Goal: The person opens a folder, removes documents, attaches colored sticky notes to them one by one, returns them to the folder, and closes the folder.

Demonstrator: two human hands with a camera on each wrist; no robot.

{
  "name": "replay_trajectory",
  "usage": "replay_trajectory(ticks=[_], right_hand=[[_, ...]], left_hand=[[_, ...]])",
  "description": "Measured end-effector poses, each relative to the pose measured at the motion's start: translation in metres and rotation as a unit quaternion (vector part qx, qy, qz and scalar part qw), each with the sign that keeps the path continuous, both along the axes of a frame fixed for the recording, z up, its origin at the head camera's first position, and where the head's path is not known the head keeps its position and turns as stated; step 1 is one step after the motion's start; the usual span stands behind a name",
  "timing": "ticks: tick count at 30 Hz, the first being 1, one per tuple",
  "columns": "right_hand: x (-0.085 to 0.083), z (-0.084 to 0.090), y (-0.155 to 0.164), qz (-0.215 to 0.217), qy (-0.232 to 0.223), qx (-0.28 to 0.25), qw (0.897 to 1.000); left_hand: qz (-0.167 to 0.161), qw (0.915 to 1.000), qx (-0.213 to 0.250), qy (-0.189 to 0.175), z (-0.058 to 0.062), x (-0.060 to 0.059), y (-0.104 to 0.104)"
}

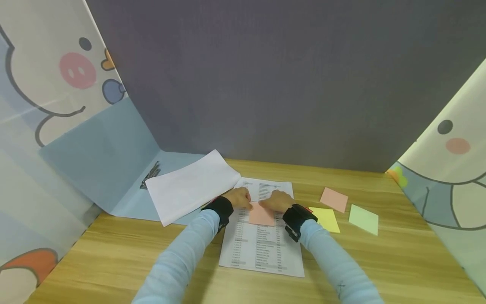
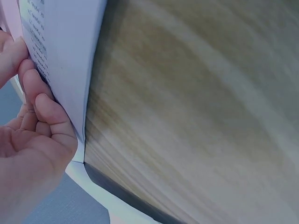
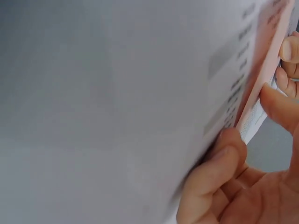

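Note:
A pink sticky note lies over the upper part of a printed sheet on the table. My left hand holds the note at its upper left corner, fingers curled against the sheet. At the upper right corner, my right hand has its thumb on the note's top edge. Up close in the right wrist view, the pink note slants over the print, and the curled fingers touch the sheet. The left wrist view shows only a sliver of the pink note beside the left fingertips.
To the right lie a yellow note, another pink note and a green note. A blue folder stands open at the left, its metal clip showing, with a white sheet across it. A dark panel rises behind.

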State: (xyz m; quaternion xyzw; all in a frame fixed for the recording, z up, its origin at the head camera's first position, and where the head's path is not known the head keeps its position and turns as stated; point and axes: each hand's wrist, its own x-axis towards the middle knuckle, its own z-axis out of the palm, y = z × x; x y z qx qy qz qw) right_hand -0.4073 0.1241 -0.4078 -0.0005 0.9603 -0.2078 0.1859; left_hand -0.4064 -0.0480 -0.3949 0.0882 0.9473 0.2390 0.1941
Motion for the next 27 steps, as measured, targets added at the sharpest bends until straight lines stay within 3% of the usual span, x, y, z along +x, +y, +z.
replay_trajectory(ticks=[8,16,27], right_hand=[[-0.004,0.004,0.008,-0.007,0.013,-0.027,1.0],[-0.003,0.01,0.009,0.005,0.012,-0.009,1.0],[-0.003,-0.003,0.013,0.004,0.013,-0.039,0.999]], left_hand=[[0.002,0.9999,0.01,0.004,0.004,0.0,0.002],[0.009,0.9999,0.011,-0.004,0.007,0.002,0.003],[0.009,0.9999,0.01,-0.008,0.001,0.002,0.001]])
